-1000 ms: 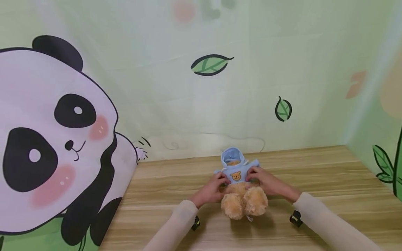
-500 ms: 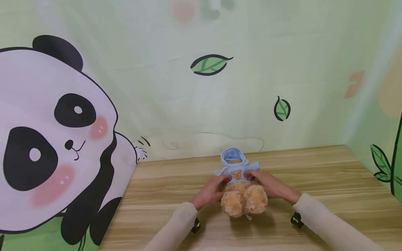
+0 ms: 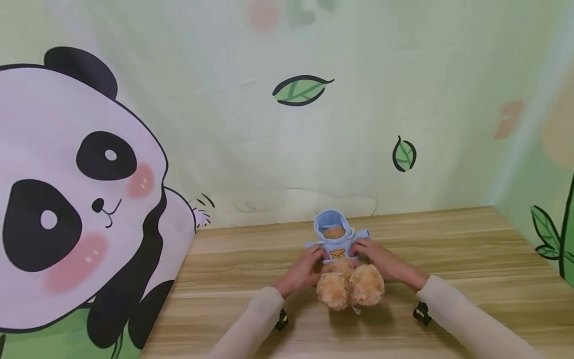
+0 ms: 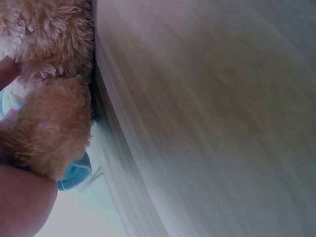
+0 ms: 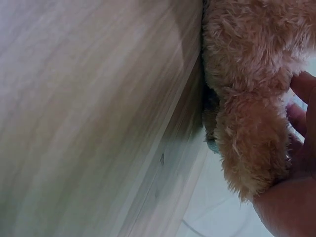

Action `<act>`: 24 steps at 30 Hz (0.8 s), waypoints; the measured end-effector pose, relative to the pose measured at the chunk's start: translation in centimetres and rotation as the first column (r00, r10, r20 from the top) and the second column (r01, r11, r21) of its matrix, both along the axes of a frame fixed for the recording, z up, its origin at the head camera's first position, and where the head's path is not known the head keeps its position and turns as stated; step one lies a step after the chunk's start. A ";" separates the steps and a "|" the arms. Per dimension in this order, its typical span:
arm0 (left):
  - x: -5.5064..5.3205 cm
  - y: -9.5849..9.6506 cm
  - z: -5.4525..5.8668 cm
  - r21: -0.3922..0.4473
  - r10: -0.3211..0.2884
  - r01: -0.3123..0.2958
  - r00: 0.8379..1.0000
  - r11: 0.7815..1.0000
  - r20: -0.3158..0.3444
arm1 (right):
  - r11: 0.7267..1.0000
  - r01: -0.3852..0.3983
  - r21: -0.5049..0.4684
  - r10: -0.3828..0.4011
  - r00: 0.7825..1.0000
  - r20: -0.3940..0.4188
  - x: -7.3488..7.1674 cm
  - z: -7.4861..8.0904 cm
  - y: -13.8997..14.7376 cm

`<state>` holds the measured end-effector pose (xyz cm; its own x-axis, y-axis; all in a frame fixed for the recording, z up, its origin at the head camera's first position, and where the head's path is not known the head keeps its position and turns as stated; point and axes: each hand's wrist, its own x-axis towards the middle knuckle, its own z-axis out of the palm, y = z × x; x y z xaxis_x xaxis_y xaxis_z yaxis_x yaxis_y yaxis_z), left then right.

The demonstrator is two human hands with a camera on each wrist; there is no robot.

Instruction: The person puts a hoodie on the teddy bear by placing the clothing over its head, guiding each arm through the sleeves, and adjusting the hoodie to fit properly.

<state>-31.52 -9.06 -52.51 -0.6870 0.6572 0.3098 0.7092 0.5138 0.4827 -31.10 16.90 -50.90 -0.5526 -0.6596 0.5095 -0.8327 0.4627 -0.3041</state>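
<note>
A tan plush toy (image 3: 366,285) lies on its back on the wooden table, its two rounded feet towards me. It wears a small light blue hoodie (image 3: 337,245) with an orange bear face on the front. Inside the raised hood (image 3: 331,221) a bit of tan fur shows. My left hand (image 3: 305,267) pinches the hoodie's lower edge on the left, and my right hand (image 3: 380,260) grips the same edge on the right. Both wrist views show a stubby furry limb (image 4: 49,126) close beside the fingers; the fingertips on the cloth are partly hidden.
The wooden table (image 3: 242,259) meets a pale green backdrop (image 3: 251,149) printed with leaves just behind the hood. A large panda print (image 3: 130,109) covers the left side. Dark wrist devices (image 3: 421,313) hang below the cream sleeves (image 3: 471,314).
The hoodie's front has shifted slightly towards me, its bear face lower and folded at the hem. More tan fur shows in the hood opening. Both hands stay at the toy's sides.
</note>
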 end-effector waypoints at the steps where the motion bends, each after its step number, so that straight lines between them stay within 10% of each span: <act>1: -0.1 0.0 0.0 0.007 0.009 -0.009 1.000 1.000 0.023 | 1.000 -0.003 -0.008 0.003 1.000 -0.010 0.0 0.2 -0.2; 16: 0.4 0.3 0.1 0.064 0.059 -0.066 0.993 0.996 0.103 | 0.996 0.085 -0.005 -0.085 0.993 0.084 -0.4 0.1 -0.8; 24: 0.5 0.4 0.0 0.045 0.042 -0.043 0.999 0.998 0.028 | 0.998 0.055 -0.021 -0.053 0.996 0.065 0.6 -0.5 0.4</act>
<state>-31.01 -8.67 -52.48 -0.7227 0.6126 0.3200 0.6735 0.5203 0.5251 -30.49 17.34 -51.42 -0.6192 -0.6165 0.4862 -0.7850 0.4990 -0.3671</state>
